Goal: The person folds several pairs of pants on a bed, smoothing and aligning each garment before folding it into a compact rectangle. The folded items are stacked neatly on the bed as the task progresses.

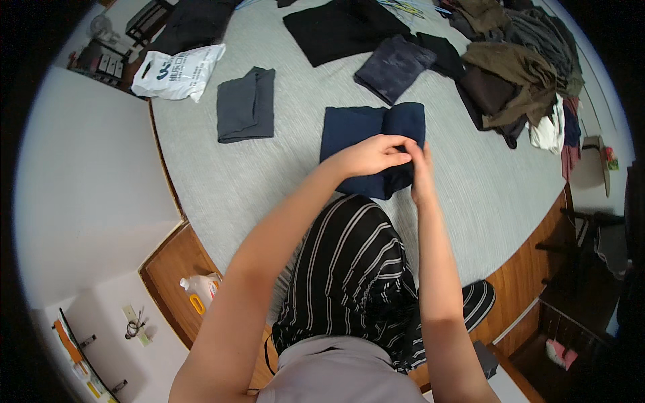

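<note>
A navy blue garment point(350, 126) lies partly folded on the bed in front of my knee, its right side turned over in a raised flap. My left hand point(375, 153) reaches across it from the left, fingertips and thumb over the flap. At the flap's right edge is my right hand point(422, 174), with its thumb side over the cloth and other fingers along the outer side. The fingertips of both hands meet there, and it is hard to see how much cloth is between them. A folded dark grey garment point(244, 108) lies to the left.
The bed point(297, 80) has a pale grey striped cover. Beyond the navy cloth are a folded dark patterned garment point(395, 68) and a black garment point(342, 30). A clothes heap point(514, 75) covers the far right, hangers point(405, 7) the far edge. A white plastic bag point(179, 73) is far left.
</note>
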The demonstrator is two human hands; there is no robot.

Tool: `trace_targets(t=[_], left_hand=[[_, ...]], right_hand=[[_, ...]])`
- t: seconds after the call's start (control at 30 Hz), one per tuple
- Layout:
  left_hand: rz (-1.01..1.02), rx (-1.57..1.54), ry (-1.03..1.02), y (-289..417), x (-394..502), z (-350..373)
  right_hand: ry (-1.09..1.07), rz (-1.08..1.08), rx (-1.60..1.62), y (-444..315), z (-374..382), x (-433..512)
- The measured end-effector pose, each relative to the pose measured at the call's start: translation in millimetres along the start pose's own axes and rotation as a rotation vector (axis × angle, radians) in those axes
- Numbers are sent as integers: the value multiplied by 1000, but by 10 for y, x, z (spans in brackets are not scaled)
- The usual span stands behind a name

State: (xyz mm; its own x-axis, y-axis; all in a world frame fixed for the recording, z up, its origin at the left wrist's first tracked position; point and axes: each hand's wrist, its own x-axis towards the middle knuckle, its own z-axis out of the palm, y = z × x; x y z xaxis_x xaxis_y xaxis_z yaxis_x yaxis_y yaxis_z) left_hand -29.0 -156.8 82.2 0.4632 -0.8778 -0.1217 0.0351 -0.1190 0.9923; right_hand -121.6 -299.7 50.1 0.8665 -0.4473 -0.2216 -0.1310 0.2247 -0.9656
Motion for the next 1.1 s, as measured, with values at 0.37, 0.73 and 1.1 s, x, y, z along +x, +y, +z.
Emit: trace_targets(t=[0.37,0.73,1.1], left_hand=[[161,988,259,-636,-516,-39],[-126,487,742,-856,-454,-114],[82,-751,1094,-828,-623,-294]], right_hand=[[166,338,173,391,-916,73],[200,-34,-287,348,-789,14],[-70,-442,-868,-135,278,-250]])
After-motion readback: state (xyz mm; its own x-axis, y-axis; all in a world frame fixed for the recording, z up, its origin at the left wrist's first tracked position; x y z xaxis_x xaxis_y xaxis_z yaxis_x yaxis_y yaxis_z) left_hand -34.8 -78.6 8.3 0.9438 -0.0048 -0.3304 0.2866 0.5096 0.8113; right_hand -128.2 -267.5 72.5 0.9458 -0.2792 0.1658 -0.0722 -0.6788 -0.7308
